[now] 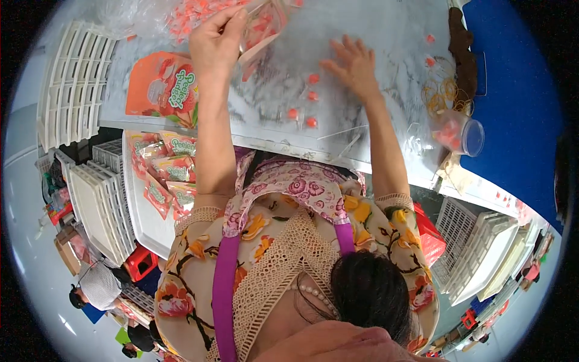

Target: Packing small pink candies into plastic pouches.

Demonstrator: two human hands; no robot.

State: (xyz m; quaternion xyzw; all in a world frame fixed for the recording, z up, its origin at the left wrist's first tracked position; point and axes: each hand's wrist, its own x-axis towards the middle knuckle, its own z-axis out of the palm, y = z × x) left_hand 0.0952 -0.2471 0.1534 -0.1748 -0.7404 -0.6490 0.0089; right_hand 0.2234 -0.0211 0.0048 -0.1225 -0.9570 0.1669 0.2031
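Note:
At the top of the table my left hand is closed on the edge of a clear-sided candy pouch, which has red pieces inside. To its right my right hand hovers low over or rests on the grey marbled table, fingers spread and nothing in them. Several small wrapped red candies lie just below and left of that hand. A flat orange-and-red printed pouch lies left of my left forearm. Beyond my left hand spreads a heap of wrapped red candies, partly under clear plastic.
A white tray of several filled pouches stands at my left, below a white slatted rack. A clear tub of red candies lies tipped at the table's right, near rubber bands. Stacked crates and other people are around.

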